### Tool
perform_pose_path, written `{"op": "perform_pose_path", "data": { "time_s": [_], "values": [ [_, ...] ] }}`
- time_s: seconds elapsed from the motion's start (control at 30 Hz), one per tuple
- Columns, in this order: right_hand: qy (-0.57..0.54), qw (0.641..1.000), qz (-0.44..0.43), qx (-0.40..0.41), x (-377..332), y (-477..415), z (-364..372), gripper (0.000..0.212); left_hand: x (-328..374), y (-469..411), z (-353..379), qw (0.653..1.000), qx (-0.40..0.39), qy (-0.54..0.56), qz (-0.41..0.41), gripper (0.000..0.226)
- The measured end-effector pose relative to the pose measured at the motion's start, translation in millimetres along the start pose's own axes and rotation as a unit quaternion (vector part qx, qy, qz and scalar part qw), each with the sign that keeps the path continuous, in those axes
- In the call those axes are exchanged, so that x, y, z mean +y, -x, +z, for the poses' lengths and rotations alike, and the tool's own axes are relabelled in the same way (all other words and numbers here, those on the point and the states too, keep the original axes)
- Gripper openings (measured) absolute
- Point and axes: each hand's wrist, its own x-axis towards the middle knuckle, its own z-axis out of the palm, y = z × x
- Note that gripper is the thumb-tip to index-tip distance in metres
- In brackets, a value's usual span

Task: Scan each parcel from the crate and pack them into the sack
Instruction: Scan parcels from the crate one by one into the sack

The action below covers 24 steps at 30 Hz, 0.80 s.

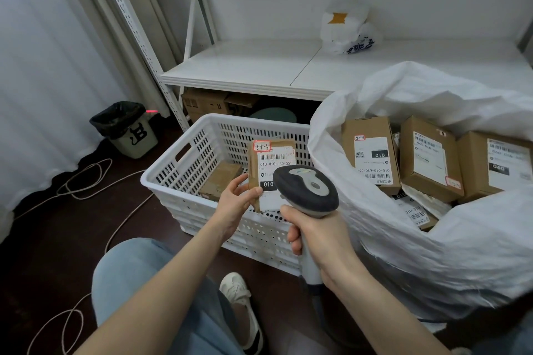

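Grasping a parcel [274,163] upright above the crate [176,202] with the left hand [235,200]; gripping the scanner [305,190] in the right hand [317,239], just nearer than the parcel. To the right, the sack [403,239].

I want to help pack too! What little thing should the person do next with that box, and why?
Probably tip the scanner in the right hand onto the barcode of the parcel that the left hand holds over the crate. A red line glows beside the bin, so the beam seems to miss it.
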Motion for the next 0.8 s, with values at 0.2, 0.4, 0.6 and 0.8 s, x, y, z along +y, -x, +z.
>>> {"op": "perform_pose_path", "data": {
  "time_s": [0.2, 0.4, 0.6, 0.8],
  "values": [
    [0.01, 1.0, -0.005, -0.004, 0, -3, 1, 0.025, 3, 2, 0, 1.0, 0.012, -0.016, -0.005, 0.082],
    [-0.047, 0.998, -0.04, -0.009, -43, -14, -10, 0.014, 67, -5, 15, 0.999, 0.017, -0.005, 0.035, 0.052],
    [-0.125, 0.985, -0.102, 0.067, -123, -34, -55, 0.016, 151, -30, 101, 0.977, -0.059, -0.162, 0.123, 0.037],
    [-0.164, 0.962, -0.114, 0.188, -165, -40, -144, 0.017, 130, -47, 228, 0.887, -0.199, -0.393, 0.14, 0.064]
  ]
}}
